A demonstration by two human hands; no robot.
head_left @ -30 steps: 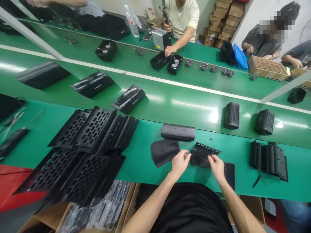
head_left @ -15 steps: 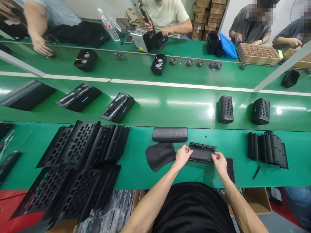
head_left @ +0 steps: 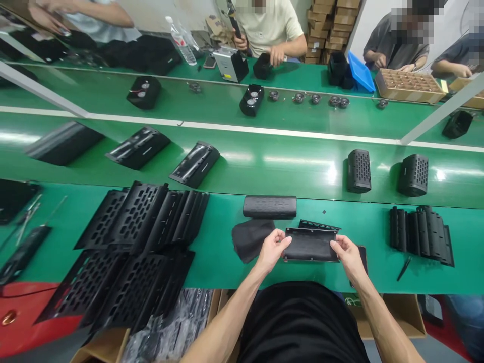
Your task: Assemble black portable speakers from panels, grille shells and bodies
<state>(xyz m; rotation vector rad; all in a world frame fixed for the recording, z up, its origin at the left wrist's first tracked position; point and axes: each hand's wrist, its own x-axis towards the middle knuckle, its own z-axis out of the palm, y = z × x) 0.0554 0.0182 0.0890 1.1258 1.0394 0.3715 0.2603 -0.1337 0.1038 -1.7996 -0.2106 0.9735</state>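
Observation:
A black curved panel (head_left: 312,245) is held level above the green bench by its two short ends. My left hand (head_left: 275,247) pinches its left end, and my right hand (head_left: 346,253) grips the right end. Just behind the panel lies a thin slotted black strip (head_left: 319,225), partly hidden by it. Black cloth (head_left: 251,239) rests left of the panel, near my left hand. A rounded black cover (head_left: 269,206) lies farther back. Under my right hand, a dark flat item (head_left: 363,258) is mostly hidden.
Stacked perforated black panels (head_left: 139,222) cover the bench at left. More black parts (head_left: 421,232) and a black pen-like tool (head_left: 404,268) lie at right. Black housings (head_left: 359,171) stand on the green surface beyond. Several people work across from me.
The panel has been raised and tilted toward me in both hands, away from the slotted strip, which now lies behind it. The view has shifted slightly. Across the bench, a black housing was lowered.

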